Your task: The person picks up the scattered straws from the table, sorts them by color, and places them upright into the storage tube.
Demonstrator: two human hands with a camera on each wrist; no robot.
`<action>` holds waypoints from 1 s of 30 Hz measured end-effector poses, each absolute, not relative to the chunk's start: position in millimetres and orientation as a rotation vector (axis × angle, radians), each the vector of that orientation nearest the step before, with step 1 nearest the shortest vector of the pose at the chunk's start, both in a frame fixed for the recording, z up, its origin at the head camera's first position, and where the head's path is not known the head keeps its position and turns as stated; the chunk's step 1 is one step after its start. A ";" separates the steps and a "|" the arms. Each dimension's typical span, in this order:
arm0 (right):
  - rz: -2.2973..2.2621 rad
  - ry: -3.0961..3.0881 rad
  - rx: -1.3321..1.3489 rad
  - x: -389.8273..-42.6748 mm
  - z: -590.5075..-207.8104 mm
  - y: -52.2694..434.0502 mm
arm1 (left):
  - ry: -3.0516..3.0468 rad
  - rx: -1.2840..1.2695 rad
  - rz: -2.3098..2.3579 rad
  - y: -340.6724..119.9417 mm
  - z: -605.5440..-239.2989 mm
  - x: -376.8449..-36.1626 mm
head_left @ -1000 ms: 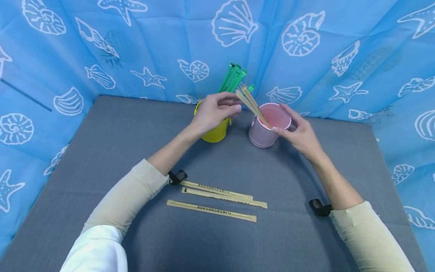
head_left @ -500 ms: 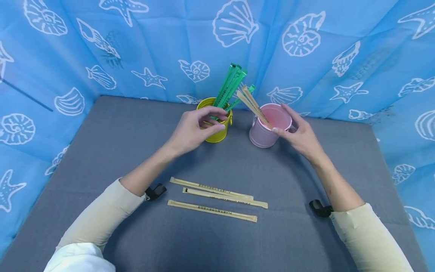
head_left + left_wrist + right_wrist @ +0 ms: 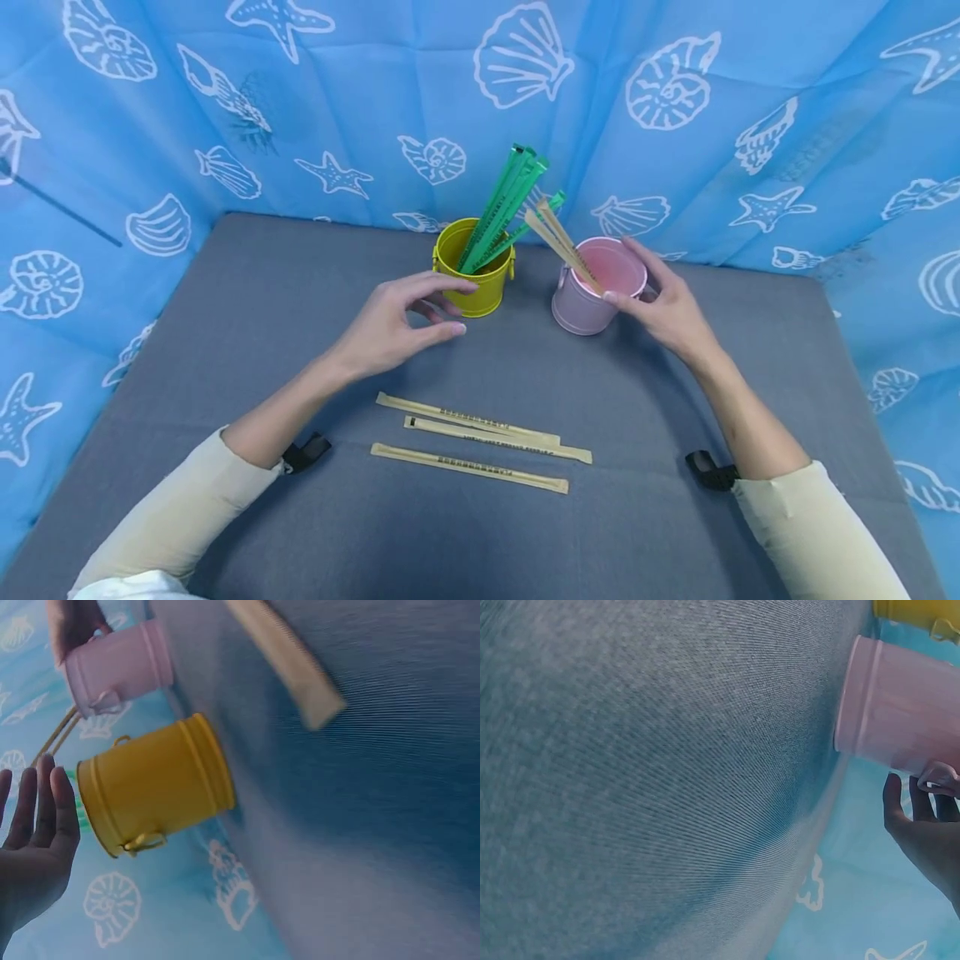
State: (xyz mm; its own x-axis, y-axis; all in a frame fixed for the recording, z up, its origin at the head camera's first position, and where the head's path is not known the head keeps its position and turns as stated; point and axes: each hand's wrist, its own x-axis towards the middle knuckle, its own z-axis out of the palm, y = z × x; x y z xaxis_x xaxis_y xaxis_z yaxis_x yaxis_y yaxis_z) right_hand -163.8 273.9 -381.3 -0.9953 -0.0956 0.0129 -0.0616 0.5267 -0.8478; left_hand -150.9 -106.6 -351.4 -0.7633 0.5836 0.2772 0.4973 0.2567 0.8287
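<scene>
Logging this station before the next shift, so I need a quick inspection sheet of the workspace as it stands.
Surface: grey table, cloth-covered.
Job's things: pink bucket with tan wrapped chopsticks; three wrapped pairs lying flat near the front.
Clutter: yellow bucket holding green sticks.
Hands: left hand open, holding nothing, near the yellow bucket; right hand grips the pink bucket.
Cables: nothing seen.
Surroundings: blue seashell-print curtain on three sides.
</scene>
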 end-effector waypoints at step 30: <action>-1.543 2.679 -0.128 -163.6 -381.3 272.6 | 2.315 0.838 1.193 -151.3 -433.1 -114.5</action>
